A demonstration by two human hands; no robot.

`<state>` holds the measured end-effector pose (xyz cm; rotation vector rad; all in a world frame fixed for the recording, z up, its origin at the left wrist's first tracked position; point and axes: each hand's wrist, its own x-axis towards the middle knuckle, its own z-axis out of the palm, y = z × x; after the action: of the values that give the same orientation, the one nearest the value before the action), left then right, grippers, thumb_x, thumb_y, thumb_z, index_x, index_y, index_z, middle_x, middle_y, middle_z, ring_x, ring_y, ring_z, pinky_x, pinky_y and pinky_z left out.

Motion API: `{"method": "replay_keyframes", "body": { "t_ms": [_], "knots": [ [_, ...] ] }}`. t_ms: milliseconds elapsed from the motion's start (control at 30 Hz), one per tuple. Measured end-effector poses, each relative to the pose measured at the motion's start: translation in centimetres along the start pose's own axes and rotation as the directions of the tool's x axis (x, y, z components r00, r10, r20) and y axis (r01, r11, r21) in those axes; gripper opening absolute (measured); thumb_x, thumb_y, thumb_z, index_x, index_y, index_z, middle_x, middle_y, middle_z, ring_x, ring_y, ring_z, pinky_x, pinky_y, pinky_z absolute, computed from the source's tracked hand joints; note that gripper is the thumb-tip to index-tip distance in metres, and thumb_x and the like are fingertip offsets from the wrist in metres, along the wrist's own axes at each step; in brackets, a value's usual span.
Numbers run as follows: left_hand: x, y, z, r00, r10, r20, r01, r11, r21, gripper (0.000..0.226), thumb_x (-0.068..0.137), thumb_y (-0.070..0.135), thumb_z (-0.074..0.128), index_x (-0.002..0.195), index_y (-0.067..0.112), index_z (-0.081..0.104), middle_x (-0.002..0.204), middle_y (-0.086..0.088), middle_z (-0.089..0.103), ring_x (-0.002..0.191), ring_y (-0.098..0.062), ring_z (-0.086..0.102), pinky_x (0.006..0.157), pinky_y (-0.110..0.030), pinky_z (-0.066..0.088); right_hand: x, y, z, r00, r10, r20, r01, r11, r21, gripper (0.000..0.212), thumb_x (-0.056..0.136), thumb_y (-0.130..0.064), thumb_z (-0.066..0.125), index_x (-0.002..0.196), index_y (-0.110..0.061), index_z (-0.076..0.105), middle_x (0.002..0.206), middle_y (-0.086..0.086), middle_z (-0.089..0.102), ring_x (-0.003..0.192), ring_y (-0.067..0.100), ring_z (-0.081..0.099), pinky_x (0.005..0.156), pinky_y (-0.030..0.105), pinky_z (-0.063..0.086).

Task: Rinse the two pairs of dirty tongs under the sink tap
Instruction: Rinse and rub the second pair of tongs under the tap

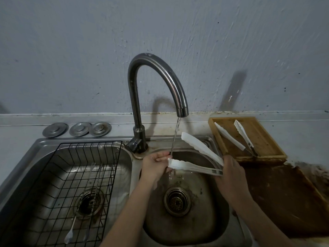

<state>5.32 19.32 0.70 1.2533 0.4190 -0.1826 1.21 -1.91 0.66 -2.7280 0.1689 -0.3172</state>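
Both hands hold white ridged tongs (195, 165) under stream.

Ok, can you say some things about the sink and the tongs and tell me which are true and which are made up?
1. Water is running from the tap. True.
2. Both pairs of tongs are in the sink. False: one pair lies on the wooden tray on the counter.
3. The right hand holds the handle end of the tongs under the water. True.
4. The left hand is turning the tap. False: it is at the tip of the lower tong arm, under the stream.
5. The wire rack sits in the right basin. False: it sits in the left basin.
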Motion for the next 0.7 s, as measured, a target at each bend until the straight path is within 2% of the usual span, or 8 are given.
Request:
{"method": "replay_keyframes", "body": {
  "t_ms": [100,167,267,333,400,567,633,700],
  "knots": [
    [0.1,0.1,0.3,0.998,0.044,-0.047,-0.041,0.997,0.065,0.025,0.074,-0.015,0.066,0.083,0.008,0.069,0.068,-0.001,0.070,0.064,-0.013,0.066,0.061,-0.025,0.058,-0.1,0.0,0.3,1.000,0.024,0.018,-0.025,0.998,0.060,0.031,0.076,-0.008,0.070,0.099,-0.012,0.050,0.093,0.003,0.054,0.089,0.019,0.054,0.079,0.038,0.052],
    [0.0,0.4,0.2,0.992,0.107,-0.073,-0.097,0.986,0.135,0.024,0.070,-0.014,0.070,0.084,0.005,0.069,0.068,-0.004,0.067,0.065,-0.013,0.062,0.068,-0.024,0.056,-0.3,-0.1,0.5,1.000,-0.004,0.003,0.004,0.996,0.092,0.024,0.079,-0.009,0.067,0.094,-0.015,0.049,0.088,0.000,0.050,0.085,0.017,0.051,0.071,0.033,0.049],
    [-0.3,0.8,0.0,0.972,0.216,-0.095,-0.184,0.947,0.263,0.026,0.064,-0.008,0.078,0.072,0.015,0.068,0.061,0.001,0.064,0.053,-0.005,0.059,0.053,-0.015,0.051,-0.6,-0.3,1.0,0.999,-0.039,-0.012,0.041,0.993,0.114,0.023,0.081,-0.009,0.063,0.084,-0.021,0.043,0.082,-0.004,0.046,0.076,0.012,0.045,0.064,0.027,0.039],
    [-0.6,1.0,0.0,0.962,0.250,-0.108,-0.205,0.926,0.317,0.027,0.063,-0.005,0.080,0.069,0.017,0.066,0.063,0.000,0.065,0.054,-0.007,0.058,0.056,-0.019,0.051,-0.6,-0.4,1.3,1.000,-0.017,0.023,0.013,0.987,0.162,0.027,0.082,-0.009,0.062,0.082,-0.024,0.039,0.080,-0.005,0.046,0.075,0.014,0.050,0.063,0.029,0.044],
    [-0.7,1.0,0.0,0.965,0.242,-0.101,-0.201,0.930,0.308,0.027,0.064,-0.005,0.079,0.075,0.015,0.066,0.070,-0.005,0.066,0.062,-0.015,0.059,0.063,-0.027,0.053,-0.5,-0.6,1.5,0.999,-0.005,0.047,-0.004,0.984,0.178,0.030,0.081,-0.010,0.063,0.083,-0.025,0.037,0.080,-0.006,0.045,0.077,0.016,0.051,0.065,0.032,0.048],
    [-0.7,1.6,0.1,0.977,0.214,-0.001,-0.210,0.958,0.193,0.022,0.076,-0.011,0.067,0.097,-0.002,0.065,0.073,-0.005,0.067,0.070,-0.014,0.063,0.070,-0.023,0.053,-0.3,-0.6,1.8,0.994,0.006,0.105,-0.028,0.979,0.204,0.033,0.078,-0.013,0.064,0.084,-0.028,0.036,0.078,-0.013,0.041,0.080,0.017,0.052,0.067,0.035,0.049],
    [-0.7,1.9,-0.1,0.979,0.182,0.091,-0.194,0.969,0.150,0.018,0.087,-0.008,0.056,0.103,-0.004,0.064,0.081,-0.006,0.068,0.076,-0.013,0.064,0.070,-0.020,0.054,-0.3,-0.4,2.0,0.986,0.011,0.166,-0.042,0.983,0.180,0.037,0.075,-0.018,0.067,0.086,-0.032,0.035,0.078,-0.017,0.039,0.078,0.012,0.051,0.063,0.029,0.049],
    [-0.7,2.1,-0.5,0.971,0.150,0.184,-0.176,0.975,0.133,0.020,0.093,-0.002,0.048,0.101,0.003,0.065,0.087,-0.006,0.068,0.080,-0.013,0.061,0.070,-0.019,0.053,-0.5,-0.5,2.3,0.967,0.006,0.255,-0.057,0.980,0.192,0.045,0.072,-0.026,0.071,0.092,-0.035,0.032,0.081,-0.018,0.043,0.074,0.004,0.050,0.056,0.017,0.042]
  ]
}}
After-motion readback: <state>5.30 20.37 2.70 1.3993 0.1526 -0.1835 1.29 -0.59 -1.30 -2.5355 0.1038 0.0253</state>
